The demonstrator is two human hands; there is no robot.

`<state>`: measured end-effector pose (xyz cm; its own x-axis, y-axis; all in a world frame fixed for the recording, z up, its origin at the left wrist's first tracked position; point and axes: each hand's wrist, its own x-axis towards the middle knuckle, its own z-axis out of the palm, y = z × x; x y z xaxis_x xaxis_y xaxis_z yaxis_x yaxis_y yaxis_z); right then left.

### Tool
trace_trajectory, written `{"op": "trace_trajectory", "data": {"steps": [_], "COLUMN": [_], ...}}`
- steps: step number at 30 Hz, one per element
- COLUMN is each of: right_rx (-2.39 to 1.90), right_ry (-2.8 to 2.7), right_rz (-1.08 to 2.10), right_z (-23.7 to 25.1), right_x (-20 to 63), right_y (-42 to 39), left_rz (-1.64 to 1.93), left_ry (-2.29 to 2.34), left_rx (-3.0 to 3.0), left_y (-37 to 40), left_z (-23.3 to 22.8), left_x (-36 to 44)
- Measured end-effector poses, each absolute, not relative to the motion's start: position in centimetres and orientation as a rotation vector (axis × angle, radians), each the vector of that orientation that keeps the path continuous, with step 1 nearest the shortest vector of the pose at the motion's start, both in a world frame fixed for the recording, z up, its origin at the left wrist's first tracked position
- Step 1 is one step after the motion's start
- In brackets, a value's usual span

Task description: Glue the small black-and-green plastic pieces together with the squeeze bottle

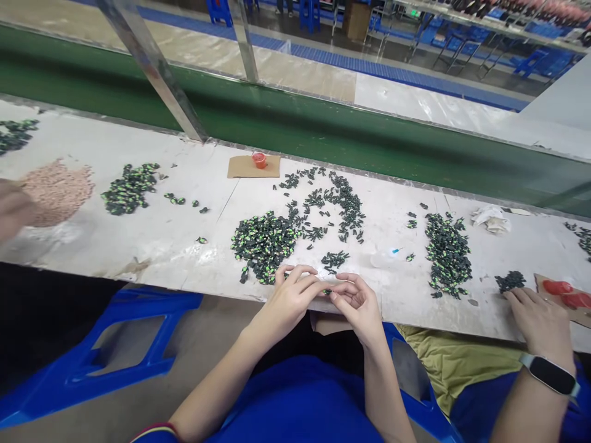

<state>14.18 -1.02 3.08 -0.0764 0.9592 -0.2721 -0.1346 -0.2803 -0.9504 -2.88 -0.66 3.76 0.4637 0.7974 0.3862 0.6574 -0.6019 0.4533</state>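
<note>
On the long white worktop (184, 246) lies a heap of green-black parts (264, 241). At its near edge, left hand (290, 298) and right hand (357, 301) meet, fingers pinching one small part (327, 291), seemingly mid-assembly; finishing demands fine fingertip alignment.

The small piece (327, 291) pinched between the two hands is mostly covered by fingertips (318, 287), too tiny to make out. Far left of the pink heap (58, 191), a co-worker's hand (13, 208) is blurred and cut by the edge.
</note>
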Motion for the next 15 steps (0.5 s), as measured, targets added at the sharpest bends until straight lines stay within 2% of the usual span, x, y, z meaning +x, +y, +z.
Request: {"op": "trace_trajectory", "data": {"steps": [15], "right_rx": [-1.282], "right_ry": [-0.955], "right_rz": [1.534], "right_z": [2.98], "right_x": [14.01], "right_y": [-1.09], "left_rz": [0.854], "left_ry": [1.203], "left_rx": [2.497], "left_y": [-0.91], "left_z": [4.03], "left_x": [-2.78]}}
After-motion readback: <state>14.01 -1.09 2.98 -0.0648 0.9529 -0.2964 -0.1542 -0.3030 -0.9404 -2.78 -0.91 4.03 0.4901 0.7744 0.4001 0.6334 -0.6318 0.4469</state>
